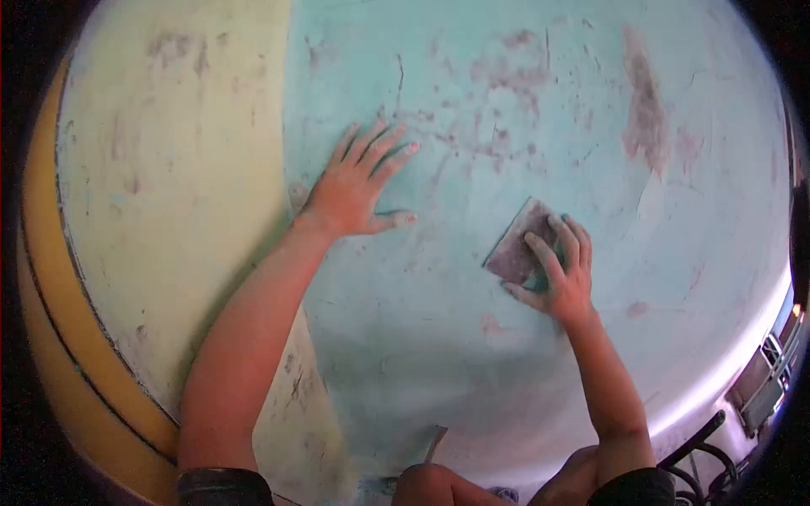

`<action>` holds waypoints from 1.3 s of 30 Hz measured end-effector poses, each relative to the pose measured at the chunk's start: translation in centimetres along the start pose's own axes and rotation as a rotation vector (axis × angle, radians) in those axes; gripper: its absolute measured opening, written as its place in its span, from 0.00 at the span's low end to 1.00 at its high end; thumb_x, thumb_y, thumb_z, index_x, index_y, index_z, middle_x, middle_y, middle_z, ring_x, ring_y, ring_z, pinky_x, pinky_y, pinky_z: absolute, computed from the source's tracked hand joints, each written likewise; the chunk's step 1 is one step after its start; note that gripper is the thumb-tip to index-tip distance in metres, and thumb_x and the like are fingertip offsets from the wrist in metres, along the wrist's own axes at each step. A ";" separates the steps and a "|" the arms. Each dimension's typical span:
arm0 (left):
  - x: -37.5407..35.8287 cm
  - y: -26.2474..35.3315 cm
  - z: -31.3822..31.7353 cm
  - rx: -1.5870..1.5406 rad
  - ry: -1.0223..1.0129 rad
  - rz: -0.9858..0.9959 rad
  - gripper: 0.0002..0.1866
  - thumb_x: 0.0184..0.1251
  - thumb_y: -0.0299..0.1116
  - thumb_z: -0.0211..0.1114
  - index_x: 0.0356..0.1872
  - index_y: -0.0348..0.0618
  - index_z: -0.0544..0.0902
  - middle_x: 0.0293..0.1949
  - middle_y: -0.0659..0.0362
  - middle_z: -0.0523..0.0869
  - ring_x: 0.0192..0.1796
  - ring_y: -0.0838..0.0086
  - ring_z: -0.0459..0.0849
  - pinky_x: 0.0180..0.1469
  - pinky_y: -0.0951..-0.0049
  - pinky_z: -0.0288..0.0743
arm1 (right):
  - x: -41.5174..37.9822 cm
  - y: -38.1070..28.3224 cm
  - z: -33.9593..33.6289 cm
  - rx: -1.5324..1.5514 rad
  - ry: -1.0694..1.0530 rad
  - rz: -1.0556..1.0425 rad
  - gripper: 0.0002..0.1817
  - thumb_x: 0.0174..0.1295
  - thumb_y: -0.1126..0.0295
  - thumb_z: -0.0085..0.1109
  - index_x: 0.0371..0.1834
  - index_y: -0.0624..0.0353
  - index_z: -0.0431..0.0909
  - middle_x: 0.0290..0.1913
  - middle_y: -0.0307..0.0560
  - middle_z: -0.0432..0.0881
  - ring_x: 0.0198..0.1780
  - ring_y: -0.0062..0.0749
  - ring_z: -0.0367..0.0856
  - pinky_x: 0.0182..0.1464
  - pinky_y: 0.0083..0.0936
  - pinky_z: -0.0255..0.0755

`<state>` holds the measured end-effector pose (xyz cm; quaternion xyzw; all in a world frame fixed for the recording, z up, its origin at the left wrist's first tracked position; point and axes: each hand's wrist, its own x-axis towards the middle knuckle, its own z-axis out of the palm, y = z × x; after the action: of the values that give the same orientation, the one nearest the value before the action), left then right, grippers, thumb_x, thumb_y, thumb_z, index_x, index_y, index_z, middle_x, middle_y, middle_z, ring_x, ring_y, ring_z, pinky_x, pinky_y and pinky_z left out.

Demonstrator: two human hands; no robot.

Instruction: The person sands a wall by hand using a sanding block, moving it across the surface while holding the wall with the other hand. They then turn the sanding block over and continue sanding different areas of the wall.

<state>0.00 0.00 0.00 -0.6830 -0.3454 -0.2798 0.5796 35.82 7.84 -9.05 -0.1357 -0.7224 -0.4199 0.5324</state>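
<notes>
Two painted areas, pale yellow on the left and light green on the right, make up the wall (405, 304). Flat against the green part, near the yellow edge, lies my left hand (350, 190) with its fingers spread and nothing in it. Lower and to the right, my right hand (564, 274) presses a dark, square sheet (516, 246) that looks like sandpaper against the green paint, its fingers bent over the sheet's right side. Dark scuffs and a brownish worn patch (645, 105) mark the wall above my hands.
An orange-yellow curved border (80, 337) runs down the far left. Black metal tubing (696, 447) and a grey object (759, 392) stand at the lower right. My knees show at the bottom edge, near a small upright piece (435, 443).
</notes>
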 end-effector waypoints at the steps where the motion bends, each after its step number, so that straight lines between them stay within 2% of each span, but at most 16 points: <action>1: 0.1 0.3 0.4 0.026 0.011 -0.030 0.51 0.57 0.67 0.68 0.78 0.54 0.59 0.78 0.51 0.58 0.80 0.51 0.54 0.79 0.37 0.45 | 0.5 1.0 0.2 -0.008 0.002 -0.024 0.41 0.40 0.47 0.82 0.62 0.45 0.79 0.72 0.53 0.66 0.71 0.58 0.65 0.71 0.61 0.61; 2: 0.2 0.6 0.8 0.042 0.015 -0.059 0.52 0.56 0.67 0.68 0.77 0.54 0.60 0.78 0.51 0.58 0.80 0.50 0.55 0.79 0.37 0.46 | 0.9 1.6 0.3 -0.015 -0.004 -0.040 0.41 0.40 0.48 0.82 0.62 0.44 0.79 0.72 0.53 0.67 0.71 0.59 0.65 0.70 0.61 0.61; 3: -0.6 -0.2 -1.8 -0.055 -0.141 0.073 0.52 0.56 0.67 0.68 0.77 0.54 0.60 0.78 0.51 0.58 0.80 0.50 0.55 0.79 0.37 0.46 | -1.8 -5.2 -1.2 0.022 -0.052 0.178 0.41 0.40 0.48 0.82 0.62 0.44 0.79 0.72 0.53 0.67 0.71 0.59 0.65 0.70 0.61 0.61; 6: 0.2 0.3 -1.1 -0.017 -0.062 0.011 0.51 0.56 0.66 0.69 0.77 0.53 0.61 0.77 0.51 0.59 0.79 0.50 0.55 0.78 0.38 0.47 | -0.2 -1.9 -1.2 0.008 -0.049 0.087 0.42 0.38 0.48 0.83 0.62 0.44 0.78 0.71 0.53 0.67 0.71 0.59 0.65 0.70 0.61 0.61; 15: 0.1 0.0 -0.8 -0.017 -0.013 0.057 0.51 0.56 0.64 0.70 0.77 0.53 0.59 0.77 0.52 0.60 0.79 0.48 0.57 0.78 0.38 0.48 | -0.1 -1.9 -1.2 0.019 -0.089 0.107 0.42 0.41 0.48 0.82 0.64 0.40 0.77 0.73 0.51 0.65 0.72 0.56 0.64 0.71 0.61 0.59; 17: 0.2 -0.1 -0.7 0.009 0.019 0.039 0.50 0.56 0.66 0.69 0.77 0.56 0.61 0.77 0.55 0.61 0.78 0.52 0.59 0.79 0.41 0.50 | 0.0 -1.8 -1.0 0.040 -0.060 0.105 0.42 0.42 0.48 0.81 0.64 0.39 0.77 0.73 0.50 0.65 0.73 0.55 0.63 0.73 0.62 0.57; 20: 0.2 0.1 -0.7 0.012 0.027 0.044 0.50 0.56 0.65 0.69 0.77 0.56 0.61 0.77 0.56 0.61 0.78 0.53 0.59 0.79 0.41 0.50 | -0.2 -2.0 -0.8 0.010 -0.055 0.118 0.43 0.40 0.48 0.82 0.64 0.38 0.76 0.73 0.50 0.65 0.74 0.55 0.63 0.75 0.63 0.53; 23: 0.2 0.2 -1.0 0.033 -0.019 0.053 0.50 0.58 0.64 0.69 0.78 0.53 0.58 0.77 0.51 0.60 0.78 0.48 0.57 0.79 0.40 0.48 | -0.3 -2.1 -0.7 -0.004 -0.046 0.115 0.43 0.40 0.47 0.82 0.65 0.38 0.76 0.73 0.49 0.65 0.74 0.55 0.62 0.76 0.65 0.49; 24: 0.1 0.1 -1.0 0.036 -0.025 0.051 0.50 0.58 0.64 0.69 0.78 0.53 0.58 0.77 0.51 0.60 0.78 0.48 0.57 0.79 0.40 0.48 | -0.2 -2.2 -0.6 -0.025 -0.029 0.099 0.45 0.36 0.49 0.83 0.64 0.42 0.76 0.72 0.52 0.67 0.73 0.57 0.64 0.76 0.63 0.49; 27: 0.3 0.0 -0.7 0.013 0.009 0.066 0.51 0.57 0.64 0.69 0.77 0.53 0.59 0.78 0.51 0.60 0.78 0.48 0.57 0.79 0.39 0.48 | -0.3 -2.2 -0.4 -0.038 -0.027 0.106 0.45 0.36 0.48 0.83 0.64 0.41 0.77 0.72 0.52 0.67 0.73 0.57 0.64 0.76 0.63 0.49; 29: 0.4 0.0 -0.7 0.000 0.048 0.062 0.50 0.56 0.65 0.70 0.77 0.57 0.61 0.77 0.56 0.62 0.78 0.53 0.59 0.79 0.41 0.51 | -0.4 -2.2 -0.5 -0.023 -0.041 0.120 0.44 0.38 0.48 0.83 0.64 0.39 0.77 0.73 0.50 0.66 0.74 0.55 0.63 0.76 0.65 0.48; 33: 0.3 0.0 -0.7 0.009 0.054 0.060 0.50 0.56 0.65 0.70 0.77 0.56 0.62 0.77 0.55 0.62 0.78 0.52 0.59 0.78 0.41 0.51 | -0.4 -2.1 -0.6 -0.023 -0.056 0.128 0.43 0.40 0.47 0.82 0.64 0.36 0.77 0.74 0.48 0.65 0.75 0.54 0.61 0.77 0.66 0.45; 39: 0.3 0.0 -1.1 -0.007 0.002 0.032 0.49 0.56 0.66 0.68 0.77 0.55 0.62 0.77 0.55 0.62 0.78 0.52 0.59 0.78 0.40 0.50 | 3.6 2.2 -2.2 -0.047 0.043 0.109 0.43 0.39 0.50 0.82 0.65 0.38 0.77 0.73 0.54 0.65 0.75 0.55 0.61 0.76 0.68 0.45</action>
<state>0.24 -1.03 0.44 -0.6903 -0.3328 -0.2723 0.5818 37.23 6.68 -4.62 -0.1783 -0.6924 -0.4098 0.5664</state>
